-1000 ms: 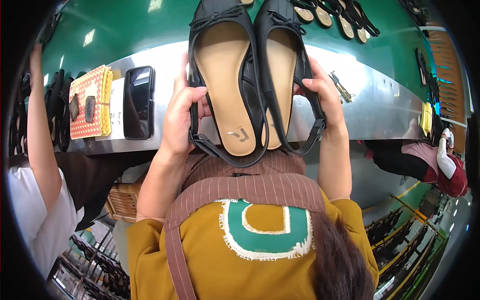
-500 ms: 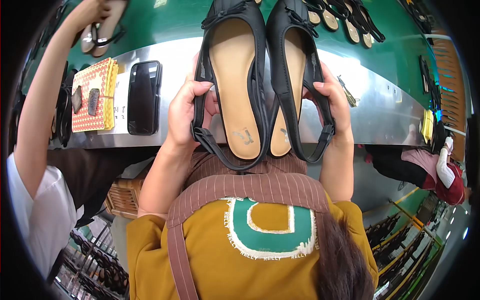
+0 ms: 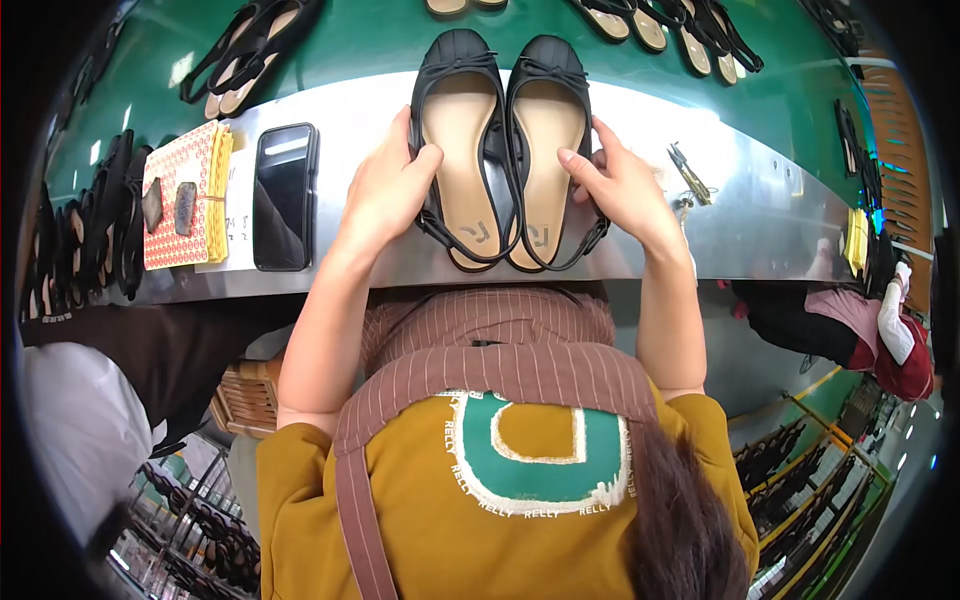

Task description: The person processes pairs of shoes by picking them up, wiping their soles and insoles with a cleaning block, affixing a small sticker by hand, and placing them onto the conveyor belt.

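Note:
Two black slingback flats with bows and tan insoles stand side by side on the metal work surface, toes pointing away from me. My left hand (image 3: 393, 190) grips the outer side of the left flat (image 3: 462, 150), thumb over its edge. At the right flat (image 3: 545, 150), my right hand (image 3: 625, 185) holds the outer side, its thumb over the rim and index finger stretched along the outside. The heel straps hang toward me. To the right of my right hand lie small metal thread snips (image 3: 690, 175).
A black phone (image 3: 285, 195) lies left, beside a banded stack of yellow-edged sticker sheets (image 3: 180, 190) carrying two dark pieces. More black shoes (image 3: 255, 60) rest on the green surface (image 3: 370, 40) and along the far left. A co-worker's white sleeve (image 3: 80, 430) is at left; another person (image 3: 880, 330) is at right.
Both flats have moved lower and away from me, from being held up close to resting on the metal surface. The co-worker's arm at left has withdrawn from the shoes there.

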A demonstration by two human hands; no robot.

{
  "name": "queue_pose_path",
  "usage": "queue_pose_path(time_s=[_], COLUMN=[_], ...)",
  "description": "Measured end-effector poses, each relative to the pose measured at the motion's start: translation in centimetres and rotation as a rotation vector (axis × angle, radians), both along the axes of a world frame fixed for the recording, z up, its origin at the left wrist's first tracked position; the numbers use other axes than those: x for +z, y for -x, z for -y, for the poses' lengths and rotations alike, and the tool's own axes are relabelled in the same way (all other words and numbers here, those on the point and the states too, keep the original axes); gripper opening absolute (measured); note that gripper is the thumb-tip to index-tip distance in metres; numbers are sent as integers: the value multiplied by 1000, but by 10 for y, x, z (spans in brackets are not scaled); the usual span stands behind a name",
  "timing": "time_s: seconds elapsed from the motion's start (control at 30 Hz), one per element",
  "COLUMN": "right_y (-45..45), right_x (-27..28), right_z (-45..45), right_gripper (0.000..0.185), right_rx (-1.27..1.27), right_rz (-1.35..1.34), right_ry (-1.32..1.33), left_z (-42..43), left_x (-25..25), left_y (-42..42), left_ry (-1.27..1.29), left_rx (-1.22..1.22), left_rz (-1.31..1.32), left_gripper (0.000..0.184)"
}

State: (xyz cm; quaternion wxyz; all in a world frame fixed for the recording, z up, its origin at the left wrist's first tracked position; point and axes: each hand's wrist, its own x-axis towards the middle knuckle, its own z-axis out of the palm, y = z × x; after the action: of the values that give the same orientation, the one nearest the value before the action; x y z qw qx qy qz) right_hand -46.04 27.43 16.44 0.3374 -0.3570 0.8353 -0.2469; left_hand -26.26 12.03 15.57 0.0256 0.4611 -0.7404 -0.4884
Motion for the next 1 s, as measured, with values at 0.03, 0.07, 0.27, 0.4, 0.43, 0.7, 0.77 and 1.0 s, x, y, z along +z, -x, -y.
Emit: queue_pose_path(time_s=[0.03, 0.07, 0.27, 0.4, 0.43, 0.7, 0.77, 1.0], right_y=[1, 2, 14, -16, -19, -26, -26, -29], right_x=[-2, -4, -17, 0, -5, 4, 2, 9], right_z=[0, 0, -10, 2, 4, 8, 9, 9], right_gripper=[69, 64, 56, 36, 27, 56, 59, 70], right_rx=[18, 35, -114, -160, -114, -184, -133, -58], right_rz=[-6, -15, 599, 793, 846, 980, 963, 914], right_ry=[8, 16, 358, 418, 463, 443, 443, 495], left_z=[-1, -2, -1, -18, -24, -34, -38, -34], left_x=[-6, -18, -7, -7, -8, 1, -9, 2], left_y=[-1, -1, -9, 11, 17, 16, 19, 24], left_ry=[-2, 61, -419, -753, -733, -845, -804, -838], left_rx=[-1, -4, 134, 164, 176, 48, 83, 56], left_rz=[3, -10, -395, -635, -619, -814, -803, -744], left_gripper=[70, 69, 59, 52, 48, 34, 33, 48])
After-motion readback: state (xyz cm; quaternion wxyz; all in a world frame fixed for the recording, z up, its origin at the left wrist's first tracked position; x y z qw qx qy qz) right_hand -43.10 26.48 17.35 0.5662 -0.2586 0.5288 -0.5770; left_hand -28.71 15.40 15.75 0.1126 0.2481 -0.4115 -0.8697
